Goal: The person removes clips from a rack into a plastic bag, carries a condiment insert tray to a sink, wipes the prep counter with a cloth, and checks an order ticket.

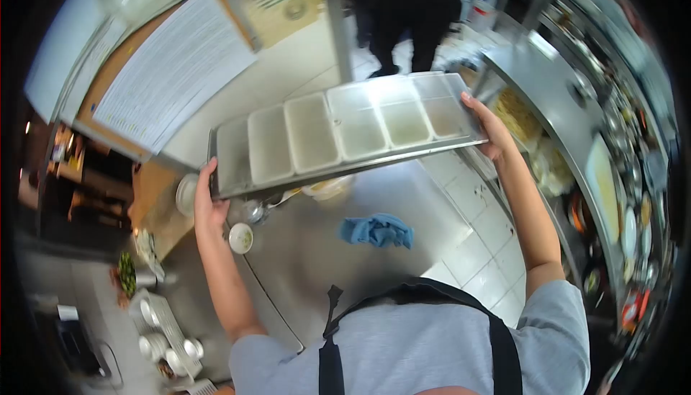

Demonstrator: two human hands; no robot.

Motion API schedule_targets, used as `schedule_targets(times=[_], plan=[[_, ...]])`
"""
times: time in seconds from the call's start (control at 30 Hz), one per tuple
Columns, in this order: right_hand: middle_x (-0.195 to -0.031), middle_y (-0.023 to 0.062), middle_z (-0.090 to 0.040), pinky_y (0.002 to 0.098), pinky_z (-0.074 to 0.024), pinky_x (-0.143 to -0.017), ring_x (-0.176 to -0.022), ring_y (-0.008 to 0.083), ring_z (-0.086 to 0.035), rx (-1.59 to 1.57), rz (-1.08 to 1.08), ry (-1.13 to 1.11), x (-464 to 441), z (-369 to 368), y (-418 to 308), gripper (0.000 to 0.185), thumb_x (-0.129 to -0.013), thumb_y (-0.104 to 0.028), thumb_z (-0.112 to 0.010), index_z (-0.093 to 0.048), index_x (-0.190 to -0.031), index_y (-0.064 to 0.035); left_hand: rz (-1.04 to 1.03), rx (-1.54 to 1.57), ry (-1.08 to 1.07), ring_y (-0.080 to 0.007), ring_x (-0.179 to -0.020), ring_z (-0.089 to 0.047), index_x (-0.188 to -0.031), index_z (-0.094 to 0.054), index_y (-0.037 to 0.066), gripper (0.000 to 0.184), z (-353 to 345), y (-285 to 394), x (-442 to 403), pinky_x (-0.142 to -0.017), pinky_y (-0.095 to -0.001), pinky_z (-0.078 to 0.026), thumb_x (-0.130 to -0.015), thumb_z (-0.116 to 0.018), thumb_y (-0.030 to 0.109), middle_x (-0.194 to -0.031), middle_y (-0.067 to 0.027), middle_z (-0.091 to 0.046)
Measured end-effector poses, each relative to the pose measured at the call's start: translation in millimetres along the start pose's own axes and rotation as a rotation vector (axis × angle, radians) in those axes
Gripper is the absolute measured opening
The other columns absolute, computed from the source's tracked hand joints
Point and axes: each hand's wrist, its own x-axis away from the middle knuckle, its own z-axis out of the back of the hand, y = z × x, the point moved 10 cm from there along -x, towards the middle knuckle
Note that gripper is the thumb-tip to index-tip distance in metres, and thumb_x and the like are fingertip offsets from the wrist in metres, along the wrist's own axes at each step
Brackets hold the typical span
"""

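Observation:
Held up in front of me, above the steel counter [302, 258], is a long metal condiment tray [338, 171] with several translucent white containers [312, 132] in a row. It tilts slightly, its right end higher in the view. My left hand [209, 197] is closed on the left end, thumb on the rim. My right hand [489, 130] grips the right end the same way. The undersides of both grips are hidden by the tray. Beneath it on the counter lies a crumpled blue cloth [378, 230], and a small white bowl [241, 238] with something green inside.
A spoon [283, 198] lies partly under the tray. White cups [152, 344] stand in a rack at lower left. To the right runs a steel shelf unit [551, 100] with dishes and food. Another person [416, 13] stands beyond the tray. Papers [173, 71] hang at upper left.

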Motion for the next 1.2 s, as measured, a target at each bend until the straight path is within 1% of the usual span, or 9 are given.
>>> schedule_targets(times=[0.1,0.23,0.3,0.37,0.53,0.63,0.7,0.9,1.2], plan=[[-0.117,0.0136,-0.060,0.0361,-0.0491,-0.090,-0.101,0.0243,-0.061,-0.017,0.092,0.172,96,45,-4,0.065,-0.082,-0.048,-0.067,-0.053,-0.124,0.0001,-0.013,-0.027,-0.192,-0.0202,-0.107,-0.057,-0.115,-0.060,0.003,0.043,-36,-22,36,-0.093,-0.0351,-0.046,-0.081,-0.069,0.028,-0.115,-0.0069,-0.062],[-0.120,0.0110,-0.060,0.0327,-0.0475,-0.091,-0.106,0.0204,-0.059,-0.092,0.090,0.344,215,124,40,0.059,-0.085,-0.044,-0.066,-0.055,-0.125,-0.0027,0.215,-0.044,-0.395,-0.0213,-0.104,-0.059,-0.116,-0.059,0.002,0.040,-74,-86,68,-0.092,-0.0366,-0.047,-0.084,-0.065,0.026,-0.114,-0.0072,-0.062],[-0.118,0.0101,-0.061,0.0325,-0.0481,-0.089,-0.106,0.0193,-0.059,-0.112,0.111,0.470,293,141,60,0.058,-0.085,-0.044,-0.066,-0.056,-0.125,-0.0033,0.235,-0.160,-0.322,-0.0214,-0.102,-0.060,-0.116,-0.058,0.001,0.039,-79,-105,101,-0.090,-0.0364,-0.048,-0.085,-0.065,0.025,-0.113,-0.0077,-0.062],[-0.112,0.0086,-0.064,0.0315,-0.0508,-0.084,-0.100,0.0167,-0.062,-0.149,0.138,0.643,368,161,81,0.054,-0.084,-0.041,-0.068,-0.059,-0.122,-0.0028,0.423,-0.111,-0.520,-0.0212,-0.101,-0.060,-0.116,-0.058,0.001,0.039,-101,-148,118,-0.088,-0.0359,-0.048,-0.085,-0.065,0.024,-0.110,-0.0077,-0.063],[-0.100,0.0083,-0.067,0.0323,-0.0539,-0.072,-0.084,0.0169,-0.066,-0.346,0.254,0.994,541,190,150,0.049,-0.085,-0.038,-0.067,-0.060,-0.118,-0.0020,0.440,-0.297,-0.771,-0.0217,-0.097,-0.061,-0.114,-0.058,0.002,0.038,-178,-209,195,-0.086,-0.0355,-0.049,-0.084,-0.065,0.025,-0.107,-0.0086,-0.063],[-0.101,0.0098,-0.066,0.0317,-0.0532,-0.073,-0.085,0.0168,-0.065,-0.461,0.319,1.164,629,192,195,0.049,-0.085,-0.037,-0.067,-0.059,-0.118,-0.0015,0.507,-0.440,-0.904,-0.0224,-0.094,-0.062,-0.109,-0.058,0.003,0.035,-223,-254,234,-0.086,-0.0362,-0.049,-0.084,-0.064,0.027,-0.106,-0.0093,-0.063],[-0.101,0.0106,-0.066,0.0310,-0.0528,-0.074,-0.086,0.0172,-0.065,-0.529,0.353,1.268,674,186,215,0.050,-0.084,-0.037,-0.067,-0.059,-0.118,-0.0011,0.600,-0.518,-1.063,-0.0226,-0.094,-0.062,-0.108,-0.057,0.004,0.035,-258,-280,279,-0.086,-0.0368,-0.049,-0.084,-0.063,0.028,-0.105,-0.0093,-0.063],[-0.103,0.0124,-0.065,0.0307,-0.0517,-0.075,-0.087,0.0191,-0.064,-0.711,0.537,1.479,786,173,284,0.052,-0.084,-0.036,-0.068,-0.057,-0.118,0.0016,0.555,-0.646,-1.392,-0.0198,-0.093,-0.060,-0.109,-0.055,0.005,0.036,-332,-351,390,-0.082,-0.0343,-0.048,-0.083,-0.064,0.028,-0.103,-0.0074,-0.061],[-0.104,0.0100,-0.064,0.0307,-0.0515,-0.079,-0.089,0.0163,-0.064,-0.755,0.732,1.671,935,184,320,0.047,-0.088,-0.030,-0.064,-0.056,-0.122,0.0010,0.690,-0.710,-1.611,-0.0176,-0.091,-0.060,-0.112,-0.053,0.003,0.039,-374,-448,573,-0.080,-0.0326,-0.049,-0.083,-0.065,0.026,-0.101,-0.0068,-0.061]])
